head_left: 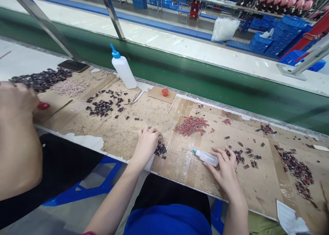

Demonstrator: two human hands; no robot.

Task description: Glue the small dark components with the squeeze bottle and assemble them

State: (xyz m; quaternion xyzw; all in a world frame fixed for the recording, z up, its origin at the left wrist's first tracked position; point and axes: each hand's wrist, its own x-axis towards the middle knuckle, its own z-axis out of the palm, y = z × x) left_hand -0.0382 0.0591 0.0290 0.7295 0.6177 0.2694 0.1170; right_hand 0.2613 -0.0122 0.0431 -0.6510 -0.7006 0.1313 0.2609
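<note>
My left hand (147, 140) rests at a small heap of dark parts (160, 150) near the table's front edge. Its fingers are bent together and their tips are hidden, so what they pinch cannot be made out. To the right, my right hand (226, 169) has its thumb and fingers around the base end of a small clear squeeze bottle (206, 157). The bottle lies almost flat, its thin blue tip pointing left. Beyond it is a pile of small red-and-dark parts (191, 126). Several loose dark-and-red pieces (239, 156) lie beside my right fingers.
A co-worker's hand (17, 97) is at the left by a red-ended tool (43, 105). A large white bottle with a blue nozzle (124, 72) stands at the back near a red cap (165, 92). More parts (295, 166) and paper (286, 214) lie right.
</note>
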